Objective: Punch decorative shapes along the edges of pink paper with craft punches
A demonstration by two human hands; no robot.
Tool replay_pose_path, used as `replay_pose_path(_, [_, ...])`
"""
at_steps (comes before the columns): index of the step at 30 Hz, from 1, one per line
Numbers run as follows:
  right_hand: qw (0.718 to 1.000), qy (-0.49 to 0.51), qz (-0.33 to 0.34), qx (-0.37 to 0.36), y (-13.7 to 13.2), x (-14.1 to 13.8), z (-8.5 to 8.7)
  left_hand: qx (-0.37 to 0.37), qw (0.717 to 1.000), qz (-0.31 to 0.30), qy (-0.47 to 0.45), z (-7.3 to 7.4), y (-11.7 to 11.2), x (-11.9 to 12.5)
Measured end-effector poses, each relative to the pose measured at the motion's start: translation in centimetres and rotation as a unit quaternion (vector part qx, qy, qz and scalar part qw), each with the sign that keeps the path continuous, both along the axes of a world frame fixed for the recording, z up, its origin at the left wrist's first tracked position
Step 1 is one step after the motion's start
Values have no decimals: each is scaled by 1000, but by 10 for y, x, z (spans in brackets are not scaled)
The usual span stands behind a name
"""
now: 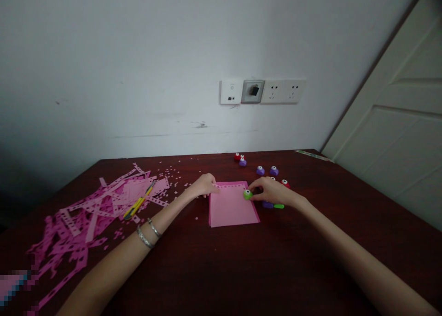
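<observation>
Two hands met at the far edge of one pink sheet. The right hand point(272, 192) was closed on a green punch point(247, 194), fingertips around it, at the far right corner of the sheet point(231, 210). The left hand point(203, 186) lay curled on the far left corner; whether it pinched or only pressed could not be told. Between them the far edge bore a row of small holes.

Done well, this step seemed to call for three things: the left hand keeping the sheet flat on the counter point(241, 270), the punch seated square on the edge and in line with that row, and a press straight down. A tilted press would likely skew the hole.

Spare punches point(260, 170) stood just beyond the right hand. Pink strips point(96, 210) and a yellow cutter point(138, 203) lay well apart at the left.
</observation>
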State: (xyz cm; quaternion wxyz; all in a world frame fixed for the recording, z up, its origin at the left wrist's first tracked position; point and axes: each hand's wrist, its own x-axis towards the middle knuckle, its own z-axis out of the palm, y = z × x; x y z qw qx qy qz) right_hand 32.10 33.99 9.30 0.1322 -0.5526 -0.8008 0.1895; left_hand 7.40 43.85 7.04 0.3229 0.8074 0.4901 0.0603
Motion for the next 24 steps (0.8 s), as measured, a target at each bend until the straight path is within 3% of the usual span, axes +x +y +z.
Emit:
replay_pose_path(4, [1000, 9, 6, -5, 0, 0, -2, 155, 987, 14, 38, 6, -7, 1])
replay_pose_path(10, [998, 57, -11, 6, 1, 5, 4, 181, 981, -65, 13, 4, -11, 8])
replay_pose_path(13, [995, 70, -66, -31, 4, 8, 13, 135, 987, -72, -47, 8, -14, 15])
replay_pose_path(16, [987, 49, -95, -123, 9, 9, 22, 48, 992, -73, -94, 16, -19, 26])
replay_pose_path(20, [964, 58, -77, -247, 20, 5, 25, -100, 986, -73, -108, 22, -21, 42])
replay_pose_path(24, [946, 54, -60, -314, 29, 1, 20, -188, 974, -77, -98, 21, -21, 56])
